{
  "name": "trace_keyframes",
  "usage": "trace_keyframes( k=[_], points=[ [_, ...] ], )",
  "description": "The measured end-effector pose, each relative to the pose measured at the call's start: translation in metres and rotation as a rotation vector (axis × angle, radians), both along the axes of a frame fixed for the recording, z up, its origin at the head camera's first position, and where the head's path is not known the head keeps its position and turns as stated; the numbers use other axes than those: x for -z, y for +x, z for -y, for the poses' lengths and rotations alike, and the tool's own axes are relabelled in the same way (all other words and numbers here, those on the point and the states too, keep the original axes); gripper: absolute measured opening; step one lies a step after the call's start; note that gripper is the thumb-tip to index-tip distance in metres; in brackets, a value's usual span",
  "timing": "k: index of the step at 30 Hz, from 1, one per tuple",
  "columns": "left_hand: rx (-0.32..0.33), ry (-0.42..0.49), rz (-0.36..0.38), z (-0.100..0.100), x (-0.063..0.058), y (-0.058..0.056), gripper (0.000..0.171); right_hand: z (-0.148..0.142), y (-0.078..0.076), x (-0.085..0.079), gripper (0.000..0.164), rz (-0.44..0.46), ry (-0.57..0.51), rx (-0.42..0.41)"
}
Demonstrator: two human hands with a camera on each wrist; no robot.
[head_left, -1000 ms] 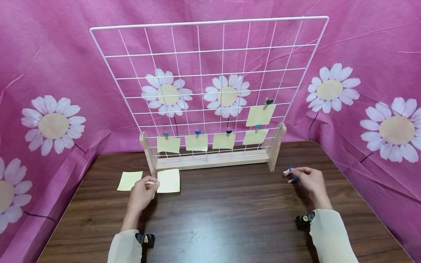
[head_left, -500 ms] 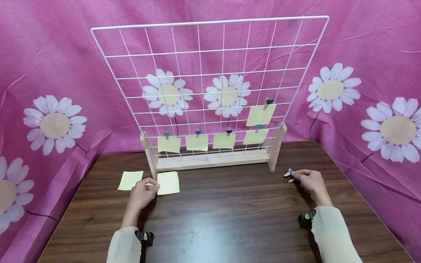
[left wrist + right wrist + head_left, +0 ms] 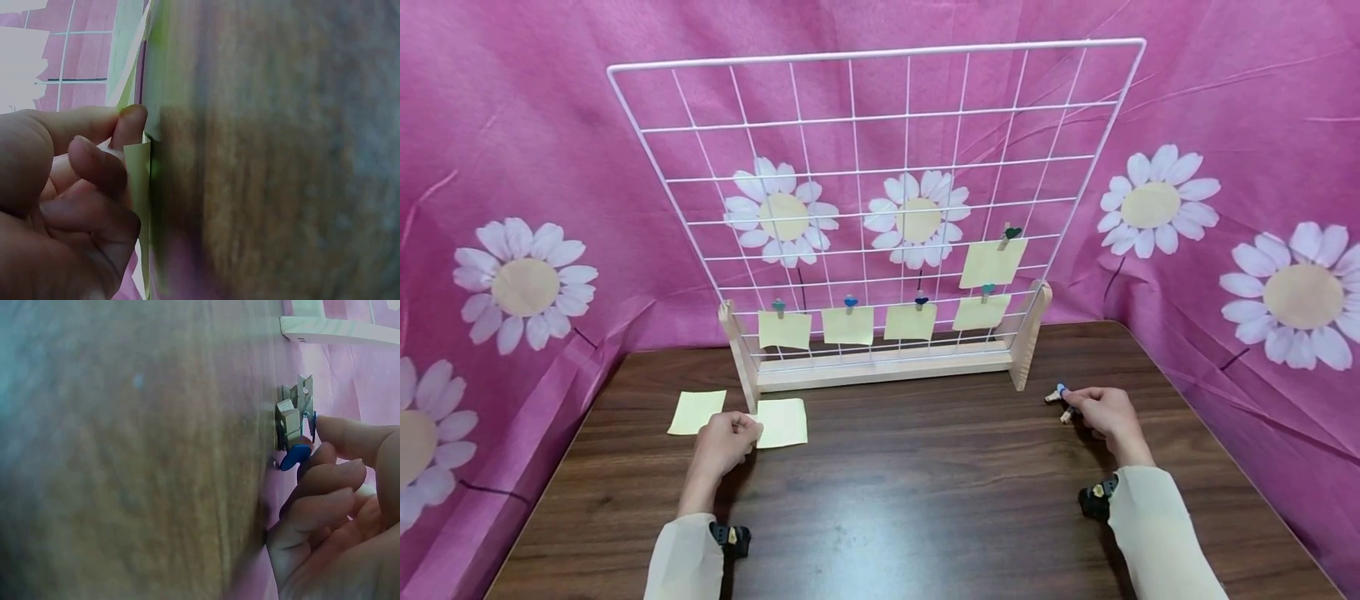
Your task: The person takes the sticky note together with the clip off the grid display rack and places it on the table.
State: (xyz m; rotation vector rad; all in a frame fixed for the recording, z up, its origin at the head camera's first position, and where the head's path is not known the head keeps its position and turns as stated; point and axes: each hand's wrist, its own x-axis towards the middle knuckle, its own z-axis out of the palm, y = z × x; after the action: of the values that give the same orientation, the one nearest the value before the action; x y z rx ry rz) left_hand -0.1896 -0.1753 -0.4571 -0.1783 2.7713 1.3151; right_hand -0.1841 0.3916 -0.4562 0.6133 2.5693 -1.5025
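Observation:
At the left of the table, my left hand (image 3: 727,446) pinches a yellow sticky note (image 3: 784,423) at its left edge, between thumb and fingertip. A second sticky note (image 3: 697,412) lies just behind that hand. In the left wrist view, yellow paper (image 3: 140,200) also shows beneath the curled fingers (image 3: 94,206). Over on the right, my right hand (image 3: 1108,421) pinches a small wooden clothespin (image 3: 1055,394) with a blue heart. Another clothespin (image 3: 1066,415) sits close beside it, partly covered by the fingers. The right wrist view shows a blue heart (image 3: 296,457) near the fingertips.
A white wire grid (image 3: 880,117) stands in a wooden base (image 3: 880,369) at the back. Several sticky notes (image 3: 992,263) hang on its lower right and bottom rows, each under a heart clothespin. Flowered pink cloth (image 3: 1225,75) encloses the brown table (image 3: 910,492).
The sticky note at my left hand has shifted slightly toward me. My right fingers have moved a little on the clothespins, and the front one has turned.

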Motion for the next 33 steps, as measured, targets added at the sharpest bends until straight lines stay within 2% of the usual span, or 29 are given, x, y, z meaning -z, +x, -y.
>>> trace_keyframes(
  k=[8, 18, 26, 33],
  points=[
    [0.001, -0.073, -0.032, 0.001, 0.000, 0.000, 0.018, 0.000, 0.000, -0.001, 0.042, -0.018, 0.010, 0.021],
    [-0.015, -0.104, -0.047, 0.003, -0.002, 0.000, 0.018, 0.000, 0.004, -0.007, 0.044, -0.034, 0.025, 0.069],
    [-0.018, -0.096, -0.080, 0.002, -0.004, 0.000, 0.017, 0.008, 0.002, -0.023, 0.052, -0.122, 0.167, 0.059],
    [-0.034, -0.047, -0.108, -0.004, -0.009, -0.002, 0.014, 0.013, -0.002, -0.032, 0.052, -0.160, 0.136, 0.032]
  ],
)
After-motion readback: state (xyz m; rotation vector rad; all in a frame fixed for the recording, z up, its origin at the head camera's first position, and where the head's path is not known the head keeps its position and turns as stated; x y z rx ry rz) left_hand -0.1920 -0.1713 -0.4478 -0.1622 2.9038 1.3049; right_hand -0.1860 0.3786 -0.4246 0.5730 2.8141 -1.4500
